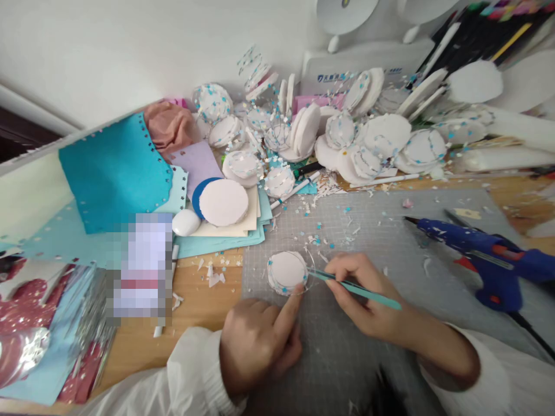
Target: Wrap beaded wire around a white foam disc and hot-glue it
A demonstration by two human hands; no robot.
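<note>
A round white disc (288,271) lies flat on the grey cutting mat, with thin wire and small blue pieces around its edge. My left hand (262,338) presses its stretched index fingertip on the disc's lower right rim. The other fingers of that hand are curled, and nothing shows in them. Between the thumb and fingers of my right hand (364,294) is a pair of turquoise tweezers (373,296). Their tips point left and reach a loop of thin wire (313,266) at the disc's right edge.
Many white discs wound with beaded wire (299,133) crowd the back. A blue glue gun (489,254) lies on the right of the cutting mat (390,231), its cord running off. Coloured sheets (225,240) and a plain white disc (224,201) are at left. Blue and white scraps litter the mat.
</note>
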